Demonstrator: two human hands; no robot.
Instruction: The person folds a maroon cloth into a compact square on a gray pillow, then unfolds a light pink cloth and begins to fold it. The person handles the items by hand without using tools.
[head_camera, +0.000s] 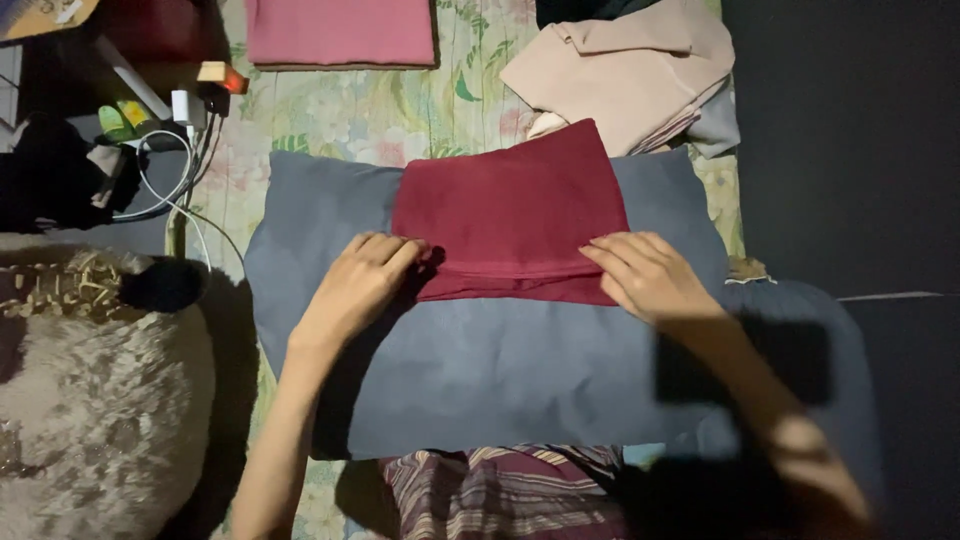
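A folded dark red cloth (515, 205) lies on a grey-blue pillow (480, 370) in the middle of the view. My left hand (358, 285) rests flat on the cloth's near left corner, fingers together and pointing right. My right hand (648, 275) presses on the near right corner, fingers spread slightly toward the left. Both hands lie on the cloth's folded near edge. Neither hand is closed around anything.
A floral sheet (380, 110) covers the surface. A folded pink cloth (340, 30) lies at the top, a stack of beige and grey clothes (640, 75) at top right. White cables and chargers (175, 150) sit at left, a furry cushion (90, 400) at lower left.
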